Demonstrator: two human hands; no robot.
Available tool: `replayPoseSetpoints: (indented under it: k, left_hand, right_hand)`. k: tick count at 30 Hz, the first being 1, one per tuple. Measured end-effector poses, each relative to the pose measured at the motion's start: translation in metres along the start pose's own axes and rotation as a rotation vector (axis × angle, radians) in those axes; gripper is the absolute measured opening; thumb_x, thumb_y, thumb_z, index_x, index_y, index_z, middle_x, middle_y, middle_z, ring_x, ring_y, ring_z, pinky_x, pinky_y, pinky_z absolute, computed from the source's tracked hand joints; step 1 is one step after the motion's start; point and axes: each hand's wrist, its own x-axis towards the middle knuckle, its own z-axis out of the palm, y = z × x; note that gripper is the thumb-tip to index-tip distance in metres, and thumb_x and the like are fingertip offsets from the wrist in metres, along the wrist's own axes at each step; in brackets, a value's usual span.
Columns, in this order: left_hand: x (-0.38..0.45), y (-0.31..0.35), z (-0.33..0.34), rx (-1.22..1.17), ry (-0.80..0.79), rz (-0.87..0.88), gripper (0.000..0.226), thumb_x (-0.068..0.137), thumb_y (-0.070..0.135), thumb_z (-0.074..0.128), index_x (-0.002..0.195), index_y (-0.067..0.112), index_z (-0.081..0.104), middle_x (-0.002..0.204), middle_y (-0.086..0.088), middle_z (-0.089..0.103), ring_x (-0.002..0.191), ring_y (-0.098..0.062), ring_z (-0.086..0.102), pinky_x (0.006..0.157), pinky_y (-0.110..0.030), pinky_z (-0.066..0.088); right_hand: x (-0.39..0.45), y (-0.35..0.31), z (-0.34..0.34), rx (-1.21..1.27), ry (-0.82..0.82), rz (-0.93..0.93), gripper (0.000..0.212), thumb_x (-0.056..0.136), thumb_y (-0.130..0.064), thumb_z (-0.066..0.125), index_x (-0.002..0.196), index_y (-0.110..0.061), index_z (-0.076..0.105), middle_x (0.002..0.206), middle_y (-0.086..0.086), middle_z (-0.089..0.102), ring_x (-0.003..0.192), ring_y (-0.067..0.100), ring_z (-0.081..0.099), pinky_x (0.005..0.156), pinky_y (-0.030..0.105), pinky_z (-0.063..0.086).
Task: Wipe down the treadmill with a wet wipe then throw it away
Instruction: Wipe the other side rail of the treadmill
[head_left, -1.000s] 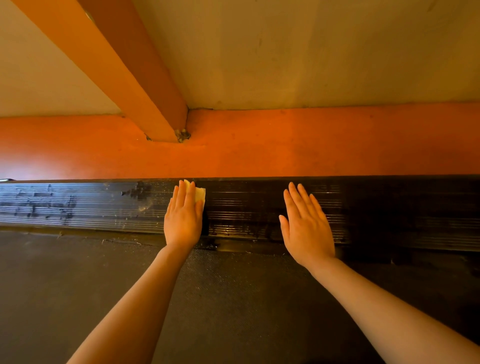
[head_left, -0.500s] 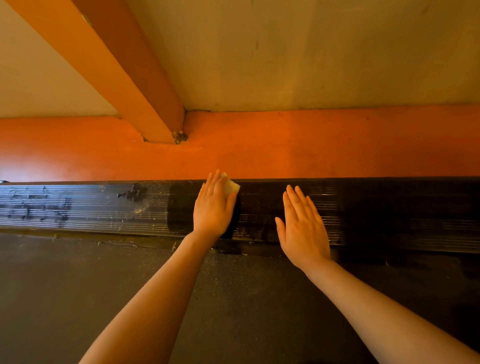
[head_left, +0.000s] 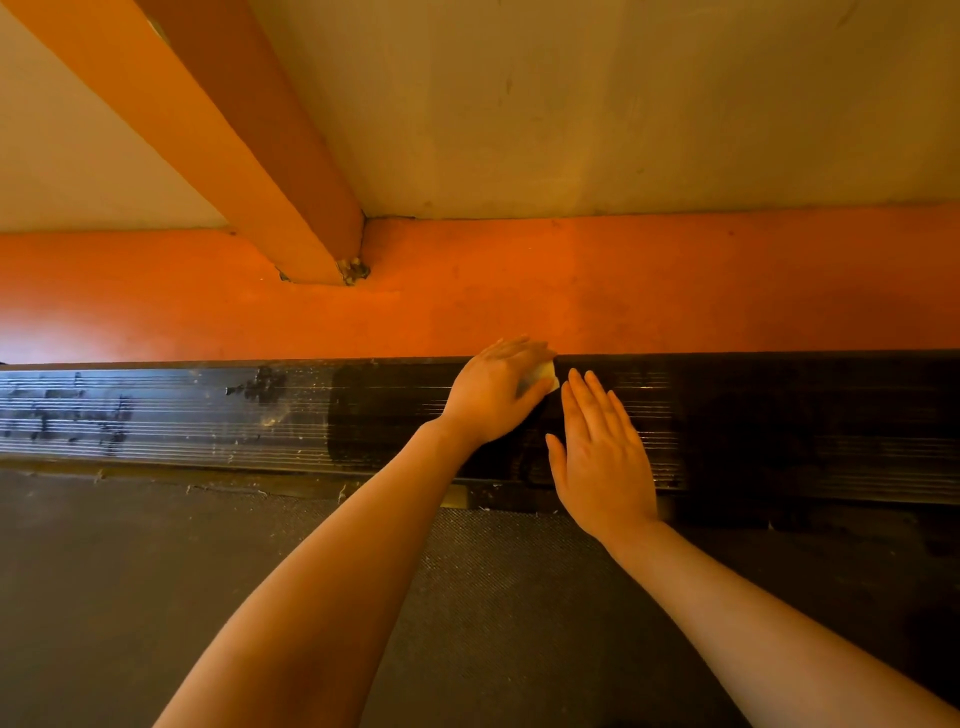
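Treadmill belt (head_left: 156, 597) fills the bottom of my view, dark and textured. Beyond it runs the black ribbed side rail (head_left: 208, 415), dusty and streaked grey on its left part, darker and wet-looking from the middle rightwards. Past the rail is an orange frame panel (head_left: 675, 286), with an orange upright post (head_left: 249, 156) slanting up to the left from it, and pale floor (head_left: 623, 104) behind.

My right hand (head_left: 602, 457) lies flat on the rail, fingers straight and close together, palm down, holding nothing. My left hand (head_left: 498, 389) sits just beside it to the left, at the rail's far edge, fingers bent over the wet wipe (head_left: 543, 375) and pressing it onto the rail. Only a small pale corner of the wipe shows, by my fingertips, nearly touching my right fingertips.
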Motion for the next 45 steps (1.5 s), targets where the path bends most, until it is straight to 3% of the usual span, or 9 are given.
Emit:
replayPoseSetpoints:
  k: [6,16,19,28,31,35,40,45]
  left_hand:
    - [-0.004,-0.006,-0.011,0.035,-0.021,-0.002,0.041,0.100,0.034,0.051,0.139,0.021,0.052,0.143,0.001,0.052,0.134,-0.016,0.045,0.117,-0.033,0.021]
    - [-0.044,-0.054,-0.045,0.055,0.018,-0.188,0.041,0.101,0.034,0.049,0.139,0.018,0.053,0.140,-0.005,0.055,0.131,-0.027,0.047,0.114,-0.036,0.025]
    - [-0.053,-0.069,-0.052,0.072,0.007,-0.235,0.047,0.099,0.043,0.041,0.136,0.016,0.055,0.137,-0.007,0.058,0.127,-0.028,0.051,0.114,-0.040,0.027]
    - [-0.074,-0.097,-0.072,0.128,0.056,-0.312,0.051,0.097,0.041,0.034,0.124,0.006,0.061,0.125,-0.012,0.063,0.117,-0.033,0.054,0.099,-0.041,0.037]
    - [-0.083,-0.113,-0.066,0.165,0.094,-0.396,0.044,0.103,0.037,0.038,0.134,0.009,0.054,0.137,-0.010,0.055,0.127,-0.031,0.048,0.102,-0.043,0.038]
    - [-0.100,-0.116,-0.052,0.172,0.176,-0.504,0.048,0.105,0.032,0.036,0.150,0.016,0.035,0.157,-0.004,0.031,0.148,-0.020,0.021,0.115,-0.044,0.029]
    - [-0.117,-0.087,-0.027,0.118,0.224,-0.550,0.053,0.105,0.032,0.036,0.155,0.016,0.024,0.161,-0.001,0.019,0.149,-0.016,0.009,0.119,-0.038,0.020]
    - [-0.136,-0.054,0.000,0.092,0.204,-0.445,0.058,0.103,0.046,0.027,0.154,0.020,0.023,0.161,0.002,0.018,0.149,-0.012,0.006,0.122,-0.038,0.016]
  right_hand:
    - [0.000,0.000,0.000,0.004,-0.002,0.003,0.059,0.101,-0.038,0.025,0.140,0.000,0.046,0.150,0.017,0.040,0.142,0.029,0.034,0.115,0.042,0.030]
    - [0.000,-0.001,0.001,0.016,-0.013,0.020,0.061,0.100,-0.040,0.022,0.145,-0.002,0.040,0.154,0.015,0.034,0.145,0.027,0.028,0.116,0.041,0.027]
    - [0.000,0.000,0.002,0.013,-0.018,0.020,0.061,0.101,-0.040,0.022,0.145,-0.002,0.040,0.154,0.015,0.035,0.144,0.027,0.028,0.115,0.041,0.027]
    - [0.000,0.000,0.002,0.002,-0.019,0.017,0.061,0.101,-0.041,0.022,0.146,-0.003,0.038,0.155,0.014,0.033,0.145,0.026,0.027,0.116,0.040,0.026]
    - [0.000,0.000,0.002,0.001,-0.024,0.018,0.061,0.101,-0.041,0.022,0.146,-0.003,0.038,0.155,0.014,0.033,0.145,0.026,0.027,0.116,0.040,0.026]
    - [0.001,0.001,0.002,-0.006,-0.026,0.019,0.062,0.100,-0.042,0.021,0.146,-0.004,0.038,0.155,0.013,0.033,0.145,0.026,0.027,0.116,0.040,0.026]
    - [0.001,0.000,0.002,-0.029,-0.027,0.019,0.062,0.100,-0.042,0.022,0.145,-0.003,0.039,0.154,0.015,0.036,0.143,0.028,0.030,0.115,0.040,0.026]
    - [0.000,-0.001,0.004,-0.060,-0.019,0.016,0.062,0.100,-0.042,0.024,0.144,-0.002,0.042,0.152,0.015,0.037,0.142,0.029,0.032,0.113,0.039,0.026]
